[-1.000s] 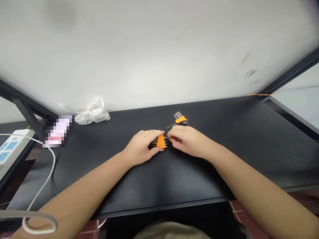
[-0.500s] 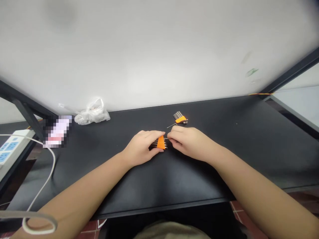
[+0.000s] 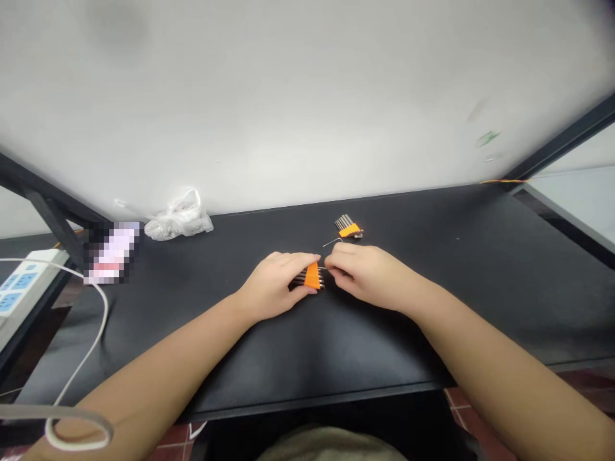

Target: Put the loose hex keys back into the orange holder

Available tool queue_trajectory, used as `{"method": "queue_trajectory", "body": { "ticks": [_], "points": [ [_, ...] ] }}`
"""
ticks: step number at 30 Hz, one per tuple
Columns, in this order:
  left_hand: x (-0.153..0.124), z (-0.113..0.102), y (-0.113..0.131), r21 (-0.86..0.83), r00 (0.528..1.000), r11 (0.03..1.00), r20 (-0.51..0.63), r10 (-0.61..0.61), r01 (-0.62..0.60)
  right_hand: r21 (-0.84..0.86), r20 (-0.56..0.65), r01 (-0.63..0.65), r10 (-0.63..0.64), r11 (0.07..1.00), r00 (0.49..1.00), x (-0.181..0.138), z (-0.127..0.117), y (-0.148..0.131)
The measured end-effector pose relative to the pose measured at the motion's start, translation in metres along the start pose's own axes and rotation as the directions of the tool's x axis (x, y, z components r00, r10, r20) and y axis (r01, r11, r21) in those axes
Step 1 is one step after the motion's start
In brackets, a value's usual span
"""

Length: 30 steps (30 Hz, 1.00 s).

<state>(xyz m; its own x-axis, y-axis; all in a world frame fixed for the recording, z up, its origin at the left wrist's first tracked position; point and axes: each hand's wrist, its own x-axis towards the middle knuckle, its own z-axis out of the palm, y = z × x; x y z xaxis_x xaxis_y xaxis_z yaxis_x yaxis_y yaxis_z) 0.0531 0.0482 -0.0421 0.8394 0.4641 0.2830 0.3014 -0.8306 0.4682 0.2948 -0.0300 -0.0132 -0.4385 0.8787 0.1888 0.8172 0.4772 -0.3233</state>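
Observation:
My left hand [image 3: 273,285] is closed around an orange holder [image 3: 312,275] with several grey metal rods through it, which look like hex keys. Thumb and fingers press on the holder's two edges, and the rod ends point right. Just right of it, my right hand [image 3: 360,272] pinches a thin hex key [image 3: 322,268] that reaches toward the holder; its far part is hidden by the fingers. A thin bent hex key [image 3: 331,242] lies on the table beyond my right knuckles. Farther back rests a second orange hex key holder [image 3: 350,230] filled with several rods.
The black table [image 3: 269,358] meets a white wall [image 3: 298,115] at the back. A clear plastic bag [image 3: 177,221] and a pixelated item [image 3: 113,253] lie at left. A white power strip [image 3: 29,275] and a white cable [image 3: 103,314] are on the far left.
My right hand has shifted very slightly right, with the view moving a little too. Both hands keep their grips.

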Motion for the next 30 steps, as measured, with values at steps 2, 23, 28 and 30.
{"method": "queue_trajectory", "body": {
  "ticks": [2,23,28,30],
  "points": [
    [-0.0001,-0.0003,0.0003,-0.002,1.0,1.0,-0.004,-0.007,0.007,0.012,-0.005,0.003,-0.003,1.0,1.0,-0.0002,0.0003,0.0012],
    [0.0004,-0.0009,0.0,0.004,1.0,1.0,-0.002,0.008,-0.008,-0.013,-0.04,0.026,-0.027,1.0,0.999,0.0003,0.0038,0.003],
    [0.0005,-0.0003,-0.0014,0.017,1.0,1.0,-0.012,-0.009,0.009,0.0,-0.077,0.027,-0.027,1.0,0.997,0.0,0.0062,0.0019],
    [0.0007,-0.0002,-0.0009,0.014,1.0,1.0,-0.007,-0.006,0.006,0.036,-0.089,0.047,-0.044,0.998,0.995,0.0004,0.0078,0.0013]
  ]
}}
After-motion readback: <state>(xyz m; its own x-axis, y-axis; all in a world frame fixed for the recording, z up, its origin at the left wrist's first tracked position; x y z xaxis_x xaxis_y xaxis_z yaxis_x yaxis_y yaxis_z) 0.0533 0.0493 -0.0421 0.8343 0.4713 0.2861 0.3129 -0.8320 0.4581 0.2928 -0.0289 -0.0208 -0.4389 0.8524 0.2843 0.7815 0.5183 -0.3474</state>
